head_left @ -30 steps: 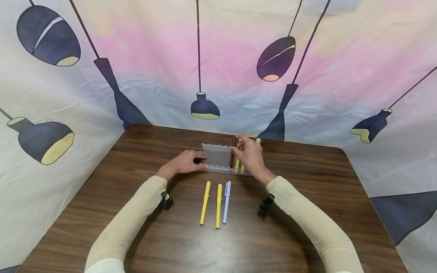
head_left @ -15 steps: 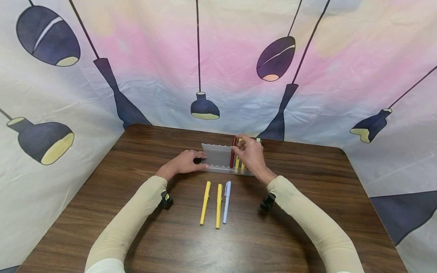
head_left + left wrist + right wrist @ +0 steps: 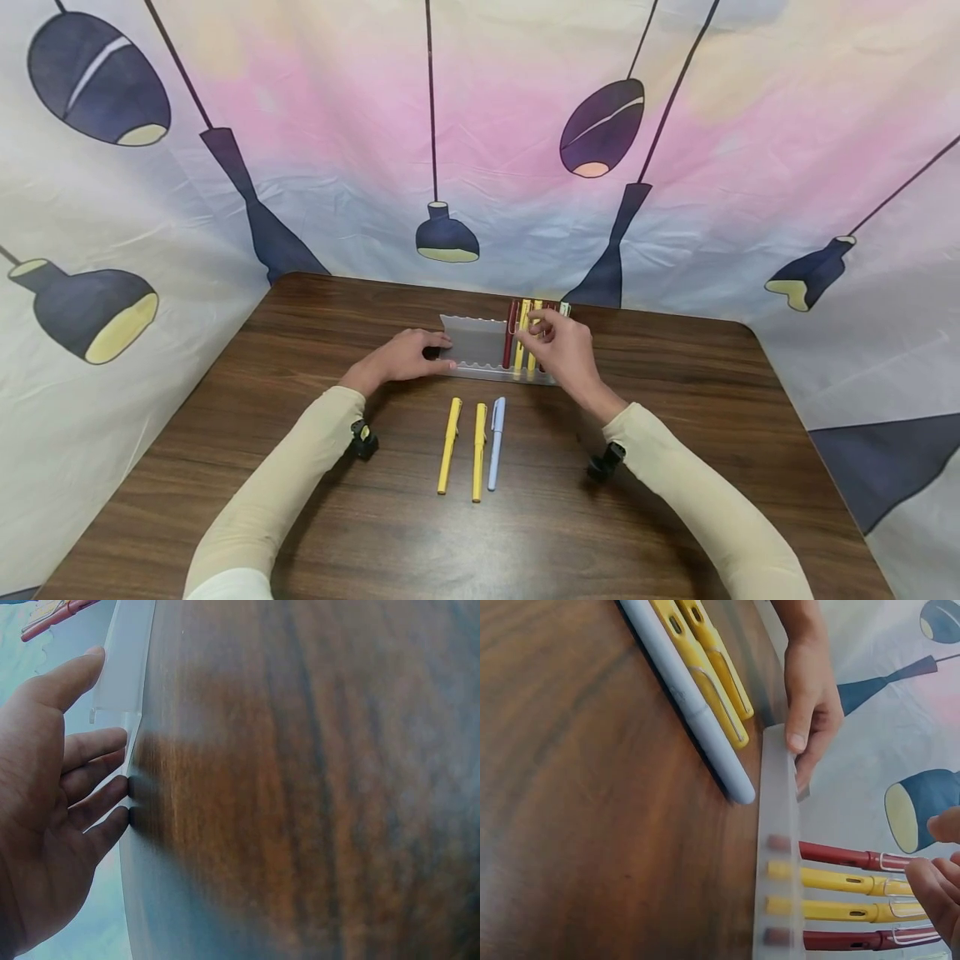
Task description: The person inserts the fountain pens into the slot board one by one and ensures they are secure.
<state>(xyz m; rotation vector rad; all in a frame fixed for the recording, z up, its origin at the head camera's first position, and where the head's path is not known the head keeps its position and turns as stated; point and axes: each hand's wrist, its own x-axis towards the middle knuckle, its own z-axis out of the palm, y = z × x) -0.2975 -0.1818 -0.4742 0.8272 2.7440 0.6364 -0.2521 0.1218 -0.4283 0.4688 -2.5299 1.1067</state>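
A clear pen rack (image 3: 472, 340) stands toward the table's far edge. My left hand (image 3: 405, 354) holds its left end, thumb on the front lip and fingers at the side; the left wrist view shows that thumb on the clear plastic. Pens lean in the rack's right part: a red pen (image 3: 510, 337), yellow pens (image 3: 840, 880), a dark red pen (image 3: 847, 940) and a pale green one (image 3: 565, 308). My right hand (image 3: 566, 346) hovers in front of them, fingers loosely bent and holding nothing, hiding some of the pens.
Two yellow pens (image 3: 448, 446) and a light blue pen (image 3: 497, 443) lie on the brown wooden table (image 3: 337, 508) before the rack. A cloth backdrop (image 3: 352, 167) printed with lamps hangs behind the table's far edge.
My right hand has let go at the tops of the racked pens and drawn back slightly to the right and nearer. The left hand stays on the rack.
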